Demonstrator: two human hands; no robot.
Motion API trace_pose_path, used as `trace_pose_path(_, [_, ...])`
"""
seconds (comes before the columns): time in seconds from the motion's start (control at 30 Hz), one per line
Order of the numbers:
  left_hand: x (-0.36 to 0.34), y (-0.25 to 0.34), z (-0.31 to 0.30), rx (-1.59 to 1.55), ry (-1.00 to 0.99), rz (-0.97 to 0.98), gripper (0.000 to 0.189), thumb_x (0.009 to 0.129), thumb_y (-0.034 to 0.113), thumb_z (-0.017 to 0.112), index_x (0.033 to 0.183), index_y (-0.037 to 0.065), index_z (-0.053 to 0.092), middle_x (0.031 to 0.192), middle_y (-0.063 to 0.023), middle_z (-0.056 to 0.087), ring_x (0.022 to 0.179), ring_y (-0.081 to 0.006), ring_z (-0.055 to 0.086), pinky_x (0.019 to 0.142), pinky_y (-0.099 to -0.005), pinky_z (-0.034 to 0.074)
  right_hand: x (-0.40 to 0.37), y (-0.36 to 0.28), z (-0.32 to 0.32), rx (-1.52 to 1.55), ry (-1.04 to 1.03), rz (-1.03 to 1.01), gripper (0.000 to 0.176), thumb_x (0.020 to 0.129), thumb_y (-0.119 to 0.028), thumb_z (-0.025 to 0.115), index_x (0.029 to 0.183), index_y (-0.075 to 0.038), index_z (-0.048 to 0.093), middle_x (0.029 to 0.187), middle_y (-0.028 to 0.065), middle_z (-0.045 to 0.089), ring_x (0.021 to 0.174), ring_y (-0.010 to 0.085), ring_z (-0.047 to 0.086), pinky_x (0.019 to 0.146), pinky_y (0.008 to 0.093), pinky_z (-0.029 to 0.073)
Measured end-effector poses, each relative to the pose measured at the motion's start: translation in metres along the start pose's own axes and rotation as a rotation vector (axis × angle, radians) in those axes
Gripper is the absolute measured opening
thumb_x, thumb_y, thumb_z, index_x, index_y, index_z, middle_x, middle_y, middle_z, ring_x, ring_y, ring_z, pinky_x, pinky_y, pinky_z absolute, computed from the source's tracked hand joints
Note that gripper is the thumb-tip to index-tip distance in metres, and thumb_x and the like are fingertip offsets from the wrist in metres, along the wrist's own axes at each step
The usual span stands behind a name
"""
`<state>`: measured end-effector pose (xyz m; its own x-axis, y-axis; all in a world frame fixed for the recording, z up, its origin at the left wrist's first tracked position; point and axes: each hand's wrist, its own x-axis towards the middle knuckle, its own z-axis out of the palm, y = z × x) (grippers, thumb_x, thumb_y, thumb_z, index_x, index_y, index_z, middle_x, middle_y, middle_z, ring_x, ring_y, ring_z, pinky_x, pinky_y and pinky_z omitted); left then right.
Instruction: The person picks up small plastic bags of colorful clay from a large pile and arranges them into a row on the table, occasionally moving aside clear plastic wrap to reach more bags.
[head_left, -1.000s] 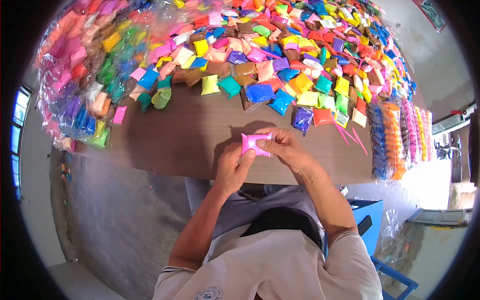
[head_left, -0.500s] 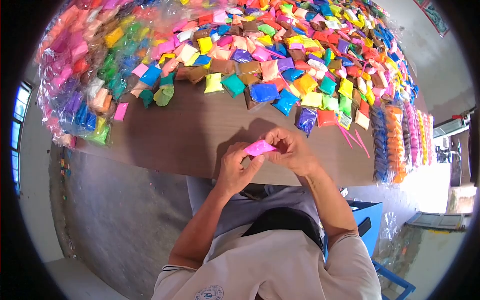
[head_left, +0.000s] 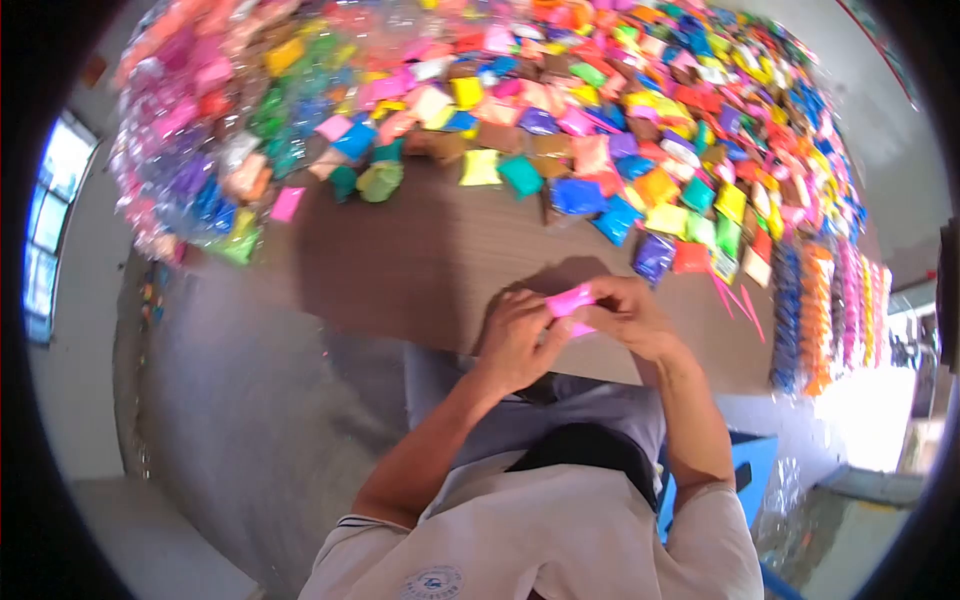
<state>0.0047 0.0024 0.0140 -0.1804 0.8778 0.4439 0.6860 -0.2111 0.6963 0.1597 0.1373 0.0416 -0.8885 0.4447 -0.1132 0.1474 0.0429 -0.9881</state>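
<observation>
A small bright pink packet (head_left: 570,300) is pinched between both hands over the front edge of the brown table (head_left: 400,260). My left hand (head_left: 517,340) grips its left end, fingers curled and thumb pointing toward the middle. On the right end, my right hand (head_left: 630,318) closes its thumb and fingers. Part of the packet is hidden behind the fingers, and a lower pink edge shows below them. Beyond the hands lie a purple packet (head_left: 654,258), a red packet (head_left: 690,257) and a blue packet (head_left: 578,197).
A wide heap of coloured packets (head_left: 600,110) covers the far side. Clear bags of packets (head_left: 180,150) are piled at the left. Packed rows, one of them orange (head_left: 816,320), stand at the right edge near thin pink strips (head_left: 748,312). A blue box (head_left: 745,465) stands below the table.
The view has shifted, so table and hands appear farther right and lower. The pink packet is now stretched or folded between the hands, with a second pink edge showing beneath.
</observation>
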Motion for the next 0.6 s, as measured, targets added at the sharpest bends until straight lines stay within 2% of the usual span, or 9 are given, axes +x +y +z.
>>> trace_pose_path(0.07, [0.001,-0.004,-0.001,-0.099,0.037,0.010,0.018,0.087,0.019,0.063,0.082,0.002,0.066,0.084,-0.0139,0.065,0.082,-0.0326,0.061,0.076,-0.0435,0.045,0.005,0.001,-0.004,-0.100,0.120,-0.030,0.010,0.093,-0.010,0.067,0.100,-0.003,0.067,0.082,-0.0041,0.060,0.071,0.0031,0.051,0.058,0.0213,0.041])
trace_pose_path(0.17, [0.000,-0.001,-0.001,-0.058,0.053,-0.025,0.020,0.081,0.017,0.069,0.068,0.003,0.061,0.079,-0.0094,0.065,0.081,-0.0283,0.061,0.076,-0.0417,0.045,0.022,-0.019,0.003,0.080,0.270,0.024,0.011,0.092,-0.010,0.068,0.099,-0.004,0.063,0.080,-0.0041,0.058,0.068,0.0034,0.050,0.058,0.0210,0.041])
trace_pose_path(0.3, [-0.004,0.003,0.005,0.033,0.103,-0.014,0.020,0.080,0.018,0.070,0.070,0.004,0.060,0.081,-0.0066,0.063,0.082,-0.0270,0.060,0.081,-0.0408,0.044,0.063,-0.042,0.031,0.120,0.194,-0.080,0.022,0.090,-0.010,0.070,0.109,-0.006,0.059,0.081,-0.0021,0.058,0.068,0.0051,0.052,0.058,0.0221,0.042])
trace_pose_path(0.37, [-0.007,0.002,0.007,0.084,0.067,-0.025,0.015,0.079,0.018,0.070,0.074,0.005,0.063,0.087,-0.0070,0.064,0.088,-0.0266,0.060,0.083,-0.0426,0.043,0.087,-0.062,0.053,0.006,0.104,0.020,0.025,0.089,-0.009,0.069,0.111,-0.006,0.058,0.083,-0.0013,0.057,0.070,0.0052,0.053,0.059,0.0220,0.043])
trace_pose_path(0.43, [-0.008,0.003,0.007,0.115,0.090,-0.004,0.013,0.078,0.017,0.070,0.078,0.005,0.064,0.090,-0.0078,0.064,0.092,-0.0265,0.060,0.084,-0.0432,0.044,0.126,-0.058,0.082,-0.072,0.020,-0.084,0.027,0.087,-0.010,0.069,0.112,-0.006,0.059,0.083,0.0033,0.060,0.070,0.0117,0.057,0.062,0.0273,0.047])
trace_pose_path(0.47, [-0.009,0.002,0.009,0.123,0.066,-0.028,0.019,0.077,0.018,0.069,0.091,0.005,0.067,0.099,-0.0123,0.065,0.100,-0.0308,0.059,0.088,-0.0450,0.044,0.143,-0.059,0.099,-0.247,0.035,-0.165,0.029,0.085,-0.010,0.069,0.112,-0.006,0.059,0.086,0.0069,0.062,0.072,0.0178,0.060,0.066,0.0313,0.049])
trace_pose_path(0.5, [-0.010,0.003,0.011,0.118,0.062,-0.073,0.023,0.077,0.018,0.069,0.096,0.005,0.066,0.102,-0.0140,0.064,0.102,-0.0327,0.059,0.089,-0.0453,0.044,0.160,-0.060,0.117,-0.418,0.055,-0.248,0.030,0.084,-0.010,0.068,0.113,-0.006,0.059,0.088,0.0106,0.065,0.075,0.0239,0.064,0.069,0.0354,0.052])
trace_pose_path(0.57, [-0.011,0.006,0.012,0.109,0.048,-0.160,0.030,0.078,0.019,0.068,0.104,0.005,0.065,0.107,-0.0173,0.064,0.106,-0.0363,0.057,0.092,-0.0461,0.043,0.194,-0.054,0.155,-0.455,-0.005,-0.329,0.033,0.081,-0.007,0.065,0.114,-0.007,0.061,0.096,0.0181,0.068,0.087,0.0362,0.067,0.079,0.0435,0.052])
trace_pose_path(0.6, [-0.011,0.003,0.017,0.108,-0.027,-0.232,0.034,0.079,0.021,0.068,0.109,0.005,0.064,0.111,-0.0197,0.063,0.108,-0.0391,0.056,0.094,-0.0460,0.043,0.209,-0.050,0.173,-0.461,0.000,-0.361,0.034,0.082,-0.010,0.064,0.116,-0.006,0.061,0.098,0.0184,0.069,0.090,0.0345,0.068,0.080,0.0423,0.053])
